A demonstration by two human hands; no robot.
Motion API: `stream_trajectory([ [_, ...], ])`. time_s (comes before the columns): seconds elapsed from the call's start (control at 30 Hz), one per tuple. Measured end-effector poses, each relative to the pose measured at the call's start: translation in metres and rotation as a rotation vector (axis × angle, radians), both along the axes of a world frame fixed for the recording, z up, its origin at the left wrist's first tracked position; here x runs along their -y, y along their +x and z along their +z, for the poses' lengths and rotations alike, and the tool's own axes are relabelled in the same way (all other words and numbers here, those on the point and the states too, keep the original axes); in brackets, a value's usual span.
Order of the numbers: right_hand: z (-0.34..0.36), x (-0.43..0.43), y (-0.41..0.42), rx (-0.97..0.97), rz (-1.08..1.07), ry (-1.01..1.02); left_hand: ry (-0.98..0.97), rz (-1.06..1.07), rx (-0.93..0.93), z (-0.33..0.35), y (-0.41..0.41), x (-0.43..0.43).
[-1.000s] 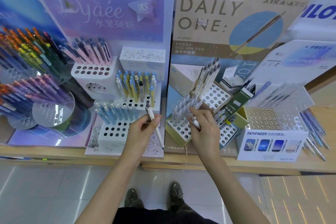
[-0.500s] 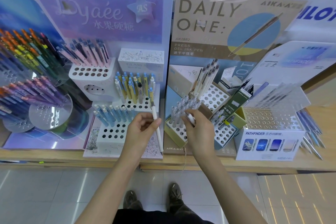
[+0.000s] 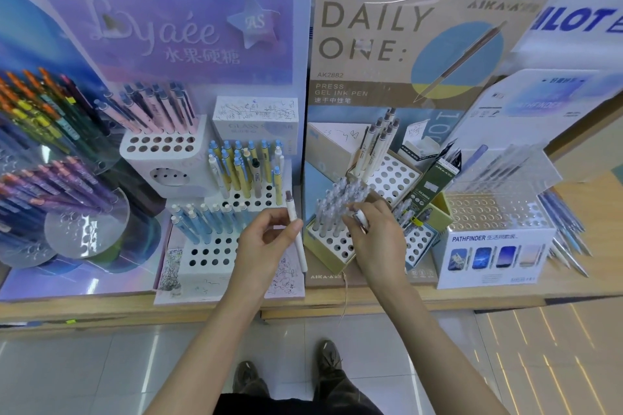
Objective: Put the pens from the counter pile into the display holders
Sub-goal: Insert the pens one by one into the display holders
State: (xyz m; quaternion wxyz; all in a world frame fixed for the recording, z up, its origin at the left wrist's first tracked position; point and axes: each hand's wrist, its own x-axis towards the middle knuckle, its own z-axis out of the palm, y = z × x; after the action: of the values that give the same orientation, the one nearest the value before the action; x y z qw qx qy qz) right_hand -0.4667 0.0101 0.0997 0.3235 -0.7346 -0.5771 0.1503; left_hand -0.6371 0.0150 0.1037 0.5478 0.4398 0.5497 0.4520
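Left hand (image 3: 266,241) pinches a white pen (image 3: 296,236) between thumb and fingers, near upright, its brown end toward 12 o'clock. Right hand (image 3: 379,239) is curled round a second pen (image 3: 360,217), of which only one end shows, over the yellow-walled holder (image 3: 323,258) at its 9 o'clock. Loose pens (image 3: 566,239) lie on the counter (image 3: 593,266) at that hand's 3 o'clock.
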Motion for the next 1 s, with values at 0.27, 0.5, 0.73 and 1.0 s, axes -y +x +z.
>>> stream_trajectory([
  [0.27,0.023,0.019,0.007,-0.569,-0.085,0.191,0.109,-0.107,0.004,0.026,0.014,-0.022],
  [0.5,0.062,-0.026,0.059,-0.598,-0.027,0.275,0.297,-0.027,-0.008,0.067,0.063,-0.049],
  [0.73,0.081,-0.070,0.120,-0.674,0.164,0.237,0.354,0.169,-0.053,0.075,0.120,-0.055],
  [1.0,0.082,-0.110,0.136,-0.454,0.361,0.174,0.344,0.385,-0.140,0.066,0.154,-0.058],
])
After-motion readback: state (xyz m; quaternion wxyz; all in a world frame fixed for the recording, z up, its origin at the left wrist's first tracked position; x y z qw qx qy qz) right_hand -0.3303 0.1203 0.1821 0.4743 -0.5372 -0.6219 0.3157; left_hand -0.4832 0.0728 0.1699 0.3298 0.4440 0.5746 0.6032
